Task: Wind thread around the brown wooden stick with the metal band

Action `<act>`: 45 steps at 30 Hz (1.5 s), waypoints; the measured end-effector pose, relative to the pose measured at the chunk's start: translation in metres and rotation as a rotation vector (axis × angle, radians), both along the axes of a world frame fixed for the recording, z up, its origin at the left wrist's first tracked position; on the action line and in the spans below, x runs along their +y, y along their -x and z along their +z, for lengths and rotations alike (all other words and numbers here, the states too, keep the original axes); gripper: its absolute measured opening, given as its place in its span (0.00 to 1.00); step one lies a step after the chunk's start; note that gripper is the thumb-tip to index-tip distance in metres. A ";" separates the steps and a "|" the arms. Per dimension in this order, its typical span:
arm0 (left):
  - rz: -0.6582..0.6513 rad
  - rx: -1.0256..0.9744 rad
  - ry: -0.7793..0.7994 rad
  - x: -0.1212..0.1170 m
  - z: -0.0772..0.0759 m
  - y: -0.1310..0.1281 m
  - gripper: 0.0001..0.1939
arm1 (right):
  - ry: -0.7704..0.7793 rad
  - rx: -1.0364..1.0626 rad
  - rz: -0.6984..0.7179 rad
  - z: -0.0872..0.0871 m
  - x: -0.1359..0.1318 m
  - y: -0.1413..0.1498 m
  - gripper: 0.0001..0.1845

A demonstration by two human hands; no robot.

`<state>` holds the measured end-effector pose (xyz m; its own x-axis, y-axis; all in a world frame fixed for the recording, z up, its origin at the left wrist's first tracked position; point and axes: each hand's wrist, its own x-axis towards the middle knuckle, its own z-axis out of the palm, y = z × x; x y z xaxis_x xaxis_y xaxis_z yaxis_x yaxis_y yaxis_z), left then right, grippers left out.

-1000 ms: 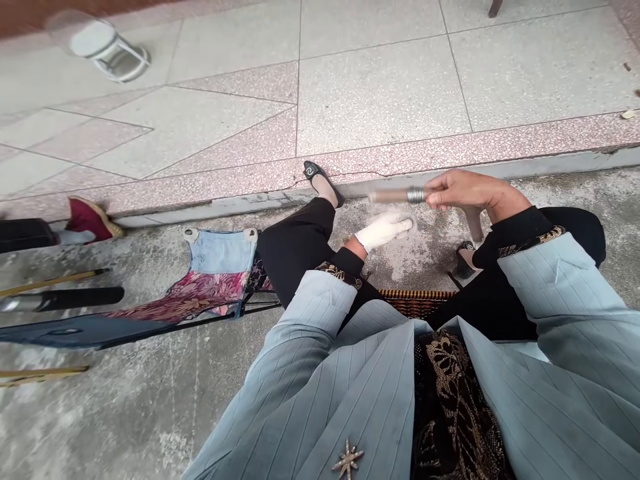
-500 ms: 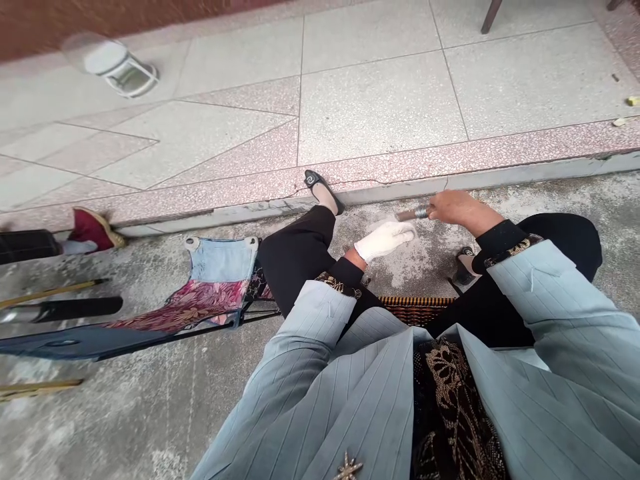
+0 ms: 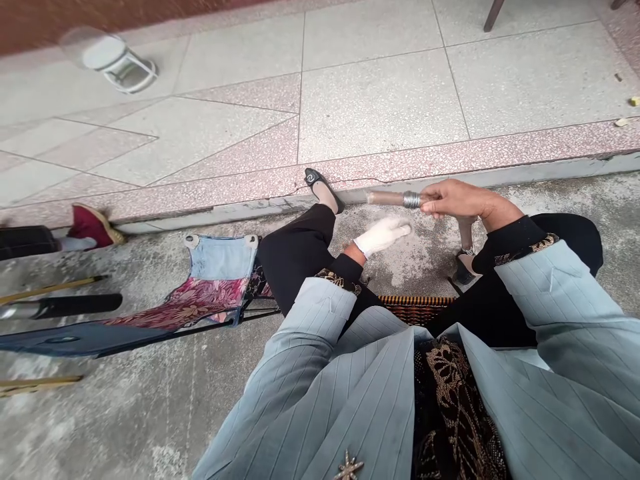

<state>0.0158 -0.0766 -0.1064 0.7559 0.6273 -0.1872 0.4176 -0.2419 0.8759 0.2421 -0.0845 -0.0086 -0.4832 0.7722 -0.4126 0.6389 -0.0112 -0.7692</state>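
In my bare right hand (image 3: 453,200) is a short brown stick (image 3: 389,198), held by one end and pointing left, nearly level. A band of silver wire (image 3: 411,199) is wound around it close to my fingertips. Below and to the left is my left hand (image 3: 383,237), in a white knitted glove. Its fingers are curled together, apart from the stick; whatever they may hold is hidden. The far tip of the stick looks slightly blurred.
A wicker seat (image 3: 415,310) shows between my legs. To the left stands a folding lounger (image 3: 205,297) with flowered and denim cloth. Another person's red shoe (image 3: 95,225) rests by the step edge (image 3: 240,212). A white stool (image 3: 123,63) stands on the tiled floor.
My right hand has risen slightly, and the stick has turned from slanting to nearly level, now clear above my glove. My left hand has barely moved.
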 end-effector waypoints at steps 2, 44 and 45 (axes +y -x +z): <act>-0.092 -0.003 0.043 -0.006 0.002 -0.003 0.17 | -0.058 -0.193 -0.059 -0.006 0.003 0.002 0.15; -0.254 0.170 -0.354 -0.001 0.013 0.003 0.15 | 0.285 -0.445 0.507 -0.028 -0.009 0.028 0.09; -0.256 0.127 -0.303 0.000 0.012 0.004 0.16 | 0.324 -0.338 0.534 -0.024 -0.009 0.026 0.10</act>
<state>0.0116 -0.0763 -0.0948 0.8774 0.4631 -0.1249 0.4107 -0.5909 0.6943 0.2161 -0.0937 -0.0327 -0.5668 0.2779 -0.7756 0.8237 0.1752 -0.5392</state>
